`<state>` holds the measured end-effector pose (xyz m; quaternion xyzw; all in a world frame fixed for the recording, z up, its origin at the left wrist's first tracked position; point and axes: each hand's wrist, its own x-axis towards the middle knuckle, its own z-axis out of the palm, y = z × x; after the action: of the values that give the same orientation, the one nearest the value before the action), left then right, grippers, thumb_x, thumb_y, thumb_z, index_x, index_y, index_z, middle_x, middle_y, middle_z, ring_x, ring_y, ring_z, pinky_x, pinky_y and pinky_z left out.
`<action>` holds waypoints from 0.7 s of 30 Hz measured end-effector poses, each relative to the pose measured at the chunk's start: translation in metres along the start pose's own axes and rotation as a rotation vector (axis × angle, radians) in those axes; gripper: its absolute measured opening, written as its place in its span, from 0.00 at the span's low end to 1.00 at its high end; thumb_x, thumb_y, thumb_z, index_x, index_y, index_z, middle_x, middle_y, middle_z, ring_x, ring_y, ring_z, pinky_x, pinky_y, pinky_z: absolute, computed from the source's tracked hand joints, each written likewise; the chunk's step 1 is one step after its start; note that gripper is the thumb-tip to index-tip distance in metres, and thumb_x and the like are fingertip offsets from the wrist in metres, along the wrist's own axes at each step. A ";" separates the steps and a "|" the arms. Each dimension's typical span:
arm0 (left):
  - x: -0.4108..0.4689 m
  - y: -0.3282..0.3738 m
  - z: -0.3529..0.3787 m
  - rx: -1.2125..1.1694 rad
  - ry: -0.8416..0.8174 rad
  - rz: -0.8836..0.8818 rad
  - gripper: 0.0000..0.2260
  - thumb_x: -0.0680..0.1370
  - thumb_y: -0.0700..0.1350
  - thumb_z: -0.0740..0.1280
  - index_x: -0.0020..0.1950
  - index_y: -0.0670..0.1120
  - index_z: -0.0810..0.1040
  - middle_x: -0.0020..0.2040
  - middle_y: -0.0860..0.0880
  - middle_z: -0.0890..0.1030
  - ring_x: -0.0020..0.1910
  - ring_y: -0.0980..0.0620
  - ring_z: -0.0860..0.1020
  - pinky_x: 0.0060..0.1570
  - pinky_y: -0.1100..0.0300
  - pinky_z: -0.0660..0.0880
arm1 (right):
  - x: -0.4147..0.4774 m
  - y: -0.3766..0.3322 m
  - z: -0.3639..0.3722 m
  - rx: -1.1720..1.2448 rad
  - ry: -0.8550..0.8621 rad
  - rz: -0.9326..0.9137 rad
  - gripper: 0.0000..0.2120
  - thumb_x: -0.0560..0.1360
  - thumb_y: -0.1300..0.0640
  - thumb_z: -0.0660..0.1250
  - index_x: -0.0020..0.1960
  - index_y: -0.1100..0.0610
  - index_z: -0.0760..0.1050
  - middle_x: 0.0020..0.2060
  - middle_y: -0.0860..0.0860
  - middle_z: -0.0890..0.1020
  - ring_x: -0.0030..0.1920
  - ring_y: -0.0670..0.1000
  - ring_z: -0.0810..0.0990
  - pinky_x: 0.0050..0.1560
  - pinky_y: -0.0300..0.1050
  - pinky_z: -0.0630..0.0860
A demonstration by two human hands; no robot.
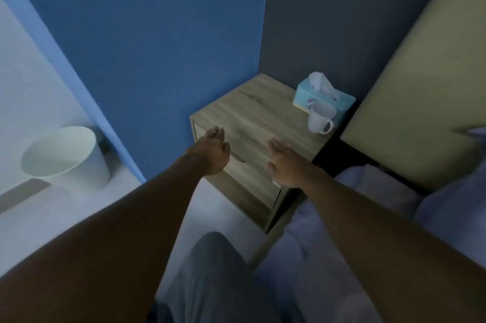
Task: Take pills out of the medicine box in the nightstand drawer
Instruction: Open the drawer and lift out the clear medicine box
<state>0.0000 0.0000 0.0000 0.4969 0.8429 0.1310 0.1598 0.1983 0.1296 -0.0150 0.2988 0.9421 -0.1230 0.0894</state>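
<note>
Both forearms extend forward over a trousered knee (210, 270). Left hand (214, 152) and right hand (285, 165) hover before the nightstand (252, 117), fingers loosely apart, holding nothing. Drawer (252, 165) is shut; the medicine box, presumably inside, is not visible. Judgement: the wooden front is rigid and should slide on a light pull at the recessed grip at its top edge. Beyond, on top, stand a mug (320, 120) and tissue box (323, 94).

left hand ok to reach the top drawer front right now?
Probably yes. The left hand hovers open by the nightstand front edge, nothing between it and the drawer. The mug and tissue box sit clear at the back.
</note>
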 end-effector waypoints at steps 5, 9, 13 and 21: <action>-0.002 -0.004 0.039 -0.103 -0.102 -0.041 0.28 0.84 0.51 0.51 0.80 0.40 0.49 0.82 0.42 0.49 0.81 0.46 0.48 0.78 0.51 0.50 | 0.011 0.013 0.028 0.016 -0.118 0.042 0.30 0.85 0.51 0.48 0.81 0.63 0.42 0.81 0.57 0.45 0.81 0.54 0.46 0.80 0.50 0.46; 0.015 -0.019 0.073 -0.223 -0.144 -0.123 0.30 0.83 0.50 0.54 0.81 0.41 0.47 0.82 0.43 0.48 0.81 0.45 0.47 0.78 0.50 0.51 | 0.028 0.021 0.055 -0.005 -0.056 0.052 0.29 0.85 0.52 0.48 0.81 0.64 0.43 0.81 0.58 0.46 0.81 0.55 0.45 0.80 0.52 0.44; 0.029 -0.037 0.115 -0.401 -0.128 -0.209 0.31 0.82 0.51 0.57 0.81 0.42 0.50 0.82 0.44 0.51 0.81 0.45 0.49 0.73 0.56 0.52 | 0.037 0.024 0.092 0.039 0.072 0.095 0.30 0.84 0.51 0.48 0.81 0.62 0.44 0.81 0.57 0.47 0.81 0.55 0.45 0.80 0.52 0.43; 0.068 -0.052 0.171 -0.638 -0.084 -0.264 0.29 0.84 0.48 0.55 0.81 0.43 0.47 0.82 0.46 0.49 0.81 0.47 0.50 0.69 0.62 0.51 | 0.040 0.032 0.135 -0.035 0.265 0.094 0.31 0.83 0.45 0.45 0.81 0.60 0.50 0.80 0.56 0.55 0.80 0.55 0.53 0.78 0.56 0.56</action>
<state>-0.0038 0.0465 -0.1858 0.3134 0.8092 0.3456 0.3571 0.1978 0.1375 -0.1595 0.3548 0.9326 -0.0619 -0.0250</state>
